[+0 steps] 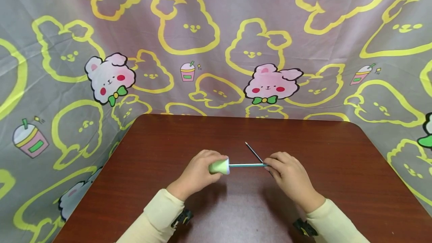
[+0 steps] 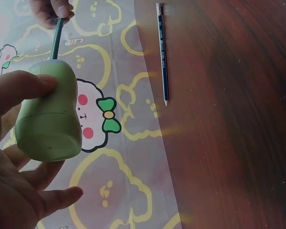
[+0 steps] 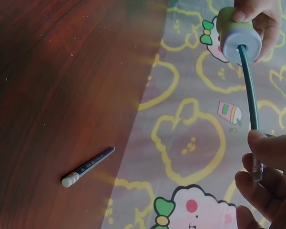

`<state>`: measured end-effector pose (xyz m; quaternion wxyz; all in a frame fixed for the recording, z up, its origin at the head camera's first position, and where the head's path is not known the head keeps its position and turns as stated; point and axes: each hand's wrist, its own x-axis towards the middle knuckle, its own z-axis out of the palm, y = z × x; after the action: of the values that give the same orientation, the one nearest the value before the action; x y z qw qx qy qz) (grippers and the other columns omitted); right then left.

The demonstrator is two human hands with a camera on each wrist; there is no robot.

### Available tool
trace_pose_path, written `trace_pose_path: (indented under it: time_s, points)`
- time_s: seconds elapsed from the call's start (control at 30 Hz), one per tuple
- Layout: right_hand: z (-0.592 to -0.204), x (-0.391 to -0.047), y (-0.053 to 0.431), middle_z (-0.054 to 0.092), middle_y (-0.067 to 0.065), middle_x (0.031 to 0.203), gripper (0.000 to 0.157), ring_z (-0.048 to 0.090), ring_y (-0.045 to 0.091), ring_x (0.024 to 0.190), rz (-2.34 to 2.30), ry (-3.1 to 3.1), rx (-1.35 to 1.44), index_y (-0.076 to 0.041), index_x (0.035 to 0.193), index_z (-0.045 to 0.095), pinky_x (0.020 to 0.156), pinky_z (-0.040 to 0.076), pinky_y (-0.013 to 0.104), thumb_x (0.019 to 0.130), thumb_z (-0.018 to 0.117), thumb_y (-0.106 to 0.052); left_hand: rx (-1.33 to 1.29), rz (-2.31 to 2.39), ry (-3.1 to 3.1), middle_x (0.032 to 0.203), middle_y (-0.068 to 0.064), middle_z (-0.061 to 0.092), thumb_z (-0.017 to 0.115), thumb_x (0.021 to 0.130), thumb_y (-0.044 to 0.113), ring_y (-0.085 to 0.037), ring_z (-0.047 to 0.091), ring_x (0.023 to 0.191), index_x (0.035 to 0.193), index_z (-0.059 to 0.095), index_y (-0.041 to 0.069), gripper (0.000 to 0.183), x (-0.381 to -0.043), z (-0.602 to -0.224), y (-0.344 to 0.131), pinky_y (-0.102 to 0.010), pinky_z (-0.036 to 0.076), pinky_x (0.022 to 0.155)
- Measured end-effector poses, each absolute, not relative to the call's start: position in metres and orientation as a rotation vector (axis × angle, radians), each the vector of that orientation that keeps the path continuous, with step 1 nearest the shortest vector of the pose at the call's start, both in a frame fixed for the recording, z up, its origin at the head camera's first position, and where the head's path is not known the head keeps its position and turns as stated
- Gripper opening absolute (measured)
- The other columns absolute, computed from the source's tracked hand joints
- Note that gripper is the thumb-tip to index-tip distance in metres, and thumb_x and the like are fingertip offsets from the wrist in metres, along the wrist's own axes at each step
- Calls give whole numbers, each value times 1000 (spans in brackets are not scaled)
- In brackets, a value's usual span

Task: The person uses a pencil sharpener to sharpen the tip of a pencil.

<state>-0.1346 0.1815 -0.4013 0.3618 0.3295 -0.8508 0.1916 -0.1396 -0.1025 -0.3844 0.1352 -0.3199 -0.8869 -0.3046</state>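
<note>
The green sharpener [image 1: 219, 167], as its form suggests, sits between the 2 hands, grasped by the left hand [image 1: 198, 171] with the thumb pressed to its side. Its pale end face points at the right hand [image 1: 291, 177], which pinches the far end of a teal pencil [image 1: 248, 165]; the pencil's other end goes into the hole in that face. A 2nd, dark pencil [image 1: 253, 152] lies on the table [image 1: 189, 134], ungrasped, just beyond the right hand and partly hidden by its fingers.

To do this step well, the shaft should run straight into the hole, with both wrists level so that it does not bind. The right fingers pinch well back, leaving a long bare stretch; a hold nearer the hole would probably wobble less. Light inward pressure with an even twist seems best, while the left hand resists the turning, since that rounded body could spin. How deep the tip sits cannot be told.
</note>
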Motion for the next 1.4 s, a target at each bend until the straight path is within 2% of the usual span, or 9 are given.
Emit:
trace_pose_path:
  time_s: [0.1, 0.23, 0.43, 0.5, 0.63, 0.87, 0.97, 1.1, 1.4]
  points:
    - [-401, -135, 179, 62, -2, 85, 54, 56, 15, 74, 460, -2163, 856, -10, 86, 71, 60, 46, 35, 102, 33, -45, -953, -899, -2569, 106, -2, 66, 79, 72, 6, -19, 60, 98, 115, 70, 10, 44, -141, -385, -103, -33, 50, 82]
    - [-401, -134, 176, 61, -3, 84, 55, 55, 14, 71, 437, -2125, 878, -9, 85, 71, 58, 46, 33, 103, 31, -42, -969, -915, -2572, 107, -2, 66, 78, 73, 5, -19, 60, 97, 115, 70, 8, 43, -140, -385, -103, -33, 50, 82]
    - [-403, -132, 174, 61, -3, 83, 9, 55, 14, 70, 439, -2090, 928, -8, 84, 71, 58, 46, 30, 85, 68, -16, -973, -912, -2586, 106, -3, 66, 79, 73, 5, -20, 60, 97, 114, 71, 8, 42, -137, -385, -105, -33, 51, 82]
    - [-403, -130, 174, 61, -3, 83, 14, 55, 14, 70, 441, -2092, 934, -8, 84, 71, 58, 46, 29, 70, 75, -7, -981, -900, -2585, 106, -3, 66, 79, 72, 5, -19, 61, 97, 113, 71, 8, 42, -136, -386, -106, -32, 51, 82]
    - [-401, -129, 174, 61, -4, 82, 21, 55, 12, 70, 442, -2107, 925, -9, 83, 71, 58, 46, 28, 65, 80, -3, -1006, -874, -2562, 105, -2, 67, 79, 72, 5, -19, 61, 96, 112, 72, 8, 41, -135, -388, -106, -31, 51, 82]
    - [-401, -129, 176, 64, -5, 86, 9, 56, 12, 72, 487, -2110, 947, -10, 87, 73, 61, 46, 28, 85, 69, -18, -991, -875, -2549, 105, -1, 67, 80, 71, 6, -18, 61, 96, 112, 71, 10, 42, -134, -388, -108, -31, 51, 82]
    - [-401, -130, 177, 64, -5, 87, 33, 57, 12, 71, 477, -2088, 952, -10, 88, 73, 62, 47, 28, 100, 51, -32, -977, -889, -2548, 105, -1, 67, 80, 71, 5, -18, 61, 96, 112, 71, 10, 42, -134, -388, -109, -30, 51, 81]
    - [-402, -131, 180, 64, -3, 87, 52, 58, 15, 74, 426, -2105, 942, -9, 90, 72, 63, 46, 32, 104, 33, -40, -972, -909, -2550, 105, -2, 67, 79, 71, 4, -18, 61, 96, 113, 71, 10, 43, -135, -389, -111, -30, 51, 81]
    - [-402, -139, 179, 61, 6, 82, 31, 56, 21, 67, 292, -1829, 1007, -3, 86, 67, 57, 45, 34, 102, 44, -18, -949, -1073, -2576, 107, -3, 67, 79, 71, 3, -17, 62, 93, 114, 70, 8, 44, -136, -386, -112, -27, 51, 77]
